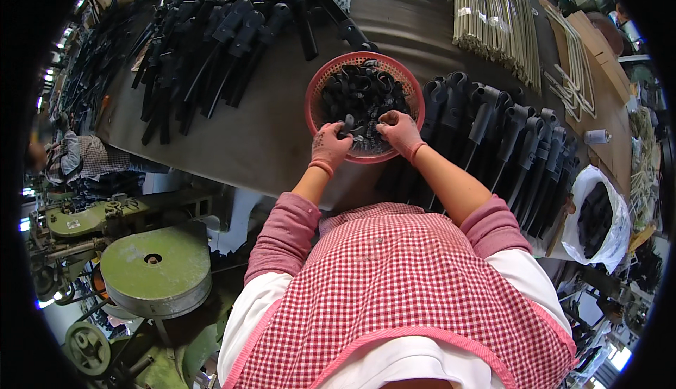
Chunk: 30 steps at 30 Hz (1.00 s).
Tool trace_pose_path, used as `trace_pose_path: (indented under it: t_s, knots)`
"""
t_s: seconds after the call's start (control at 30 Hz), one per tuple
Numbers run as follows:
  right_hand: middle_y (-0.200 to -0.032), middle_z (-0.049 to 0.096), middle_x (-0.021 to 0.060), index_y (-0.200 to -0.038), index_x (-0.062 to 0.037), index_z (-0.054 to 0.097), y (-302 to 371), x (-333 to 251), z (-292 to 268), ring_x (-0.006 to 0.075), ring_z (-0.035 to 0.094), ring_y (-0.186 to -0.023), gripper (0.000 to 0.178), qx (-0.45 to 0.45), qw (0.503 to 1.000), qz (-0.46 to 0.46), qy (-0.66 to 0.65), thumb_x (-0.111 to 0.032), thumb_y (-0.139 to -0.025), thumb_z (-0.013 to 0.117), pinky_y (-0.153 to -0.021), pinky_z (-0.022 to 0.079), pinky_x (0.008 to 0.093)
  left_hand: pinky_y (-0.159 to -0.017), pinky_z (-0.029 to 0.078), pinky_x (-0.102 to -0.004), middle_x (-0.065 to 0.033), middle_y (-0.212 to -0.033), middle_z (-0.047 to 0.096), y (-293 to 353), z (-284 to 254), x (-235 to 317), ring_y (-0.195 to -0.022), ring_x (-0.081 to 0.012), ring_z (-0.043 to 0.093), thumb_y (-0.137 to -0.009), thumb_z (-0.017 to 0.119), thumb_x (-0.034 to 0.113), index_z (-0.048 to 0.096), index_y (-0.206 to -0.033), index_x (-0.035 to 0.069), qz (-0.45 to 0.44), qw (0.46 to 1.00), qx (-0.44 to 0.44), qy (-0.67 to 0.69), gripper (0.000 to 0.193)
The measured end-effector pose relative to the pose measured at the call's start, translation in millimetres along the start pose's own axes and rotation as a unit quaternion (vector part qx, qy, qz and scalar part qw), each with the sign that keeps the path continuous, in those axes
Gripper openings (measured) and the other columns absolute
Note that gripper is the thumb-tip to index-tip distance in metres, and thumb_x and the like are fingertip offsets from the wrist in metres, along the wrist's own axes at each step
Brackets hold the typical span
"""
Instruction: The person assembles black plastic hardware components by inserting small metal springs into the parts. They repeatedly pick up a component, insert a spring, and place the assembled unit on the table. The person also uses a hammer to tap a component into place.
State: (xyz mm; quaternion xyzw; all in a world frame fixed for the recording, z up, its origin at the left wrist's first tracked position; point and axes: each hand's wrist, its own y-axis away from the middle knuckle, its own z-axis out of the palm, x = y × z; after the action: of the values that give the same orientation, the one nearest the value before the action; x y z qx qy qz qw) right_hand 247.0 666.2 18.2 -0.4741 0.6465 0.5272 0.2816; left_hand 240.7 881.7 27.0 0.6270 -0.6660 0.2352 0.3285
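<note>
A round pink plastic basket [315, 86] stands on the table in front of me, filled with small black plastic parts [362, 93], several of them ring-shaped. My left hand [331, 146], in a pinkish glove, is over the basket's near left rim. Its thumb and fingers pinch one small black plastic part [347, 124]. Inside the near right side of the basket, my right hand [400, 133], gloved alike, has its fingertips pressed together among the parts. What those fingertips hold, if anything, is too small to tell. Small clear or shiny bits [366, 141] lie near the basket's front wall.
Black tubes with ring-shaped heads [486, 118] are lined up right of the basket; more black tube assemblies [232, 30] are heaped at the left. Bundled metal rods [493, 23] lie far right, near a thread spool [598, 136] and a white bag [623, 223]. A green machine [155, 269] stands lower left.
</note>
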Motion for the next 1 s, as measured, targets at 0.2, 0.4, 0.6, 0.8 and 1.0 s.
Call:
trace_pose_path:
  t_s: [0.2,0.4,0.6,0.8,1.0]
  knots:
    - [-0.110,0.064,0.0141,-0.104,-0.0090,0.069,-0.2,-19.2,3.4,0.0349,0.064,-0.103,0.029,0.067,0.860,-0.243,0.443,-0.018,-0.077,0.071,-0.086,0.053,0.0441,-0.082,0.053,-0.0364,-0.0148,-0.098,0.068,-12.2,-2.5,-23.0,-0.090,-0.0289,0.068,-0.083,0.073,0.021,0.072,-0.105,0.002,-0.001,0.988,0.126,0.094,0.029]
    - [-0.135,0.057,0.0189,-0.140,-0.0172,0.053,-29.0,-16.4,75.0,0.0350,0.064,-0.116,0.056,-0.238,0.767,-0.112,0.586,-0.023,-0.086,0.066,-0.094,0.054,0.0435,-0.081,0.055,-0.0405,-0.0133,-0.105,0.066,-38.6,2.4,-20.0,-0.092,-0.0347,0.067,-0.084,0.072,0.023,0.068,-0.110,0.006,0.082,0.990,0.114,0.029,0.032]
    - [-0.141,0.050,0.0214,-0.151,-0.0188,0.036,-46.0,-11.6,81.8,0.0372,0.068,-0.107,0.060,-0.286,0.566,-0.145,0.759,-0.020,-0.094,0.057,-0.079,0.060,0.0450,-0.069,0.054,-0.0400,-0.0081,-0.091,0.067,-38.5,10.4,-22.1,-0.082,-0.0319,0.068,-0.089,0.069,0.030,0.066,-0.107,0.012,0.120,0.984,0.085,-0.099,0.026]
    - [-0.110,0.062,0.0144,-0.134,-0.0159,0.050,-48.1,-19.4,34.9,0.0313,0.072,-0.080,0.042,-0.213,0.656,-0.317,0.651,-0.014,-0.092,0.050,-0.062,0.059,0.0410,-0.065,0.054,-0.0450,-0.0127,-0.085,0.067,-35.7,10.4,-32.6,-0.077,-0.0347,0.068,-0.090,0.064,0.026,0.060,-0.096,0.011,0.109,0.979,0.038,-0.167,0.017]
    - [-0.106,0.063,0.0123,-0.113,-0.0114,0.060,-67.6,-55.7,-32.3,0.0333,0.071,-0.086,0.029,-0.040,0.769,-0.359,0.528,-0.012,-0.084,0.063,-0.070,0.057,0.0419,-0.068,0.055,-0.0443,-0.0104,-0.088,0.070,-33.3,8.7,-27.9,-0.078,-0.0327,0.069,-0.089,0.064,0.025,0.059,-0.100,0.011,0.118,0.980,0.009,-0.160,0.018]
